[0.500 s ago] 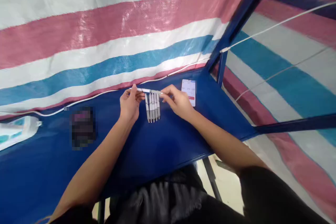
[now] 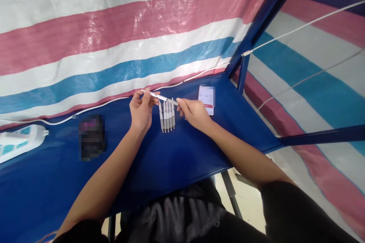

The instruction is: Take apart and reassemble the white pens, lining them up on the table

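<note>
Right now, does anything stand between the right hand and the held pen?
Nothing visible does: the right hand pinches the pen at its grey end, and the left hand holds its white part. The other pens lie on the table, outside that grip.

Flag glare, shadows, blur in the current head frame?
Head view: whitish glare on the striped sheet; head view: soft dark patch, possibly shadow, on the blue table; head view: dark object at left pixelated, as is the upper right of the phone; head view: held pen distinct, any markings too small to read.
</note>
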A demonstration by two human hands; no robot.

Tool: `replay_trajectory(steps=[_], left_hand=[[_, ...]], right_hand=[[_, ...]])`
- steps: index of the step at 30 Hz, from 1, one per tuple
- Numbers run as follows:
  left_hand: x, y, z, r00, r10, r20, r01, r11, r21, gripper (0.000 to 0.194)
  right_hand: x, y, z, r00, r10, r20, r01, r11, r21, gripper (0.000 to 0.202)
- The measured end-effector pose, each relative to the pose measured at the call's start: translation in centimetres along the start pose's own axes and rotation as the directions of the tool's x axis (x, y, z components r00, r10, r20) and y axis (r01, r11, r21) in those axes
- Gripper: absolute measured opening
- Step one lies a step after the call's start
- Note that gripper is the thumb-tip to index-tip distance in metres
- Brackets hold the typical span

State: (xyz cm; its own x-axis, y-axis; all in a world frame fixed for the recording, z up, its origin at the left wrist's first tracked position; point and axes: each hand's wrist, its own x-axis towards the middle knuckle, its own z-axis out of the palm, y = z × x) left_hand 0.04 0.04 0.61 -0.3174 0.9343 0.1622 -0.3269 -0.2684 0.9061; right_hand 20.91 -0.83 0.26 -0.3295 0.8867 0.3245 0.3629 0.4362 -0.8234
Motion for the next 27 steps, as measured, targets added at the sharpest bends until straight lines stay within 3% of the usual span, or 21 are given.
replay_trajectory(steps=[4,8,10,14,19,27], left_hand=[[-0.2,-0.3,0.0,0.999,0.033,-0.005,-0.033,0.999,0.034,0.036],[-0.5,-0.6,0.1,0.997,0.069,0.019,-0.07,0.995,0.07,0.038],[-0.7,-0.7,0.2,0.998,0.066,0.022,-0.068,0.994,0.088,0.039],[-0.7,-0.9,0.1,0.999,0.035,0.005,-0.035,0.992,0.119,0.038],[-0.7,-1.2,-0.1,1.0,0.012,0.0,-0.012,0.993,0.117,0.039],[-0.4,-1.3,-0.4,0.999,0.051,0.016,-0.053,0.992,0.111,0.043]], right_hand=[[0.1,0.1,-0.1,0.998,-0.027,-0.054,0.027,0.999,0.017,0.05],[0.3,0.4,-0.2,0.998,0.034,0.057,-0.031,0.998,-0.053,0.052],[0.3,0.5,-0.2,0.997,0.046,0.059,-0.044,0.998,-0.045,0.044],[0.2,0.2,-0.2,0.997,-0.042,0.062,0.043,0.999,-0.019,0.038],[0.1,-0.1,-0.2,0.994,0.041,0.097,-0.038,0.999,-0.028,0.033],[0.2,-0.1,0.0,0.983,0.007,0.182,-0.013,0.999,0.03,0.033]])
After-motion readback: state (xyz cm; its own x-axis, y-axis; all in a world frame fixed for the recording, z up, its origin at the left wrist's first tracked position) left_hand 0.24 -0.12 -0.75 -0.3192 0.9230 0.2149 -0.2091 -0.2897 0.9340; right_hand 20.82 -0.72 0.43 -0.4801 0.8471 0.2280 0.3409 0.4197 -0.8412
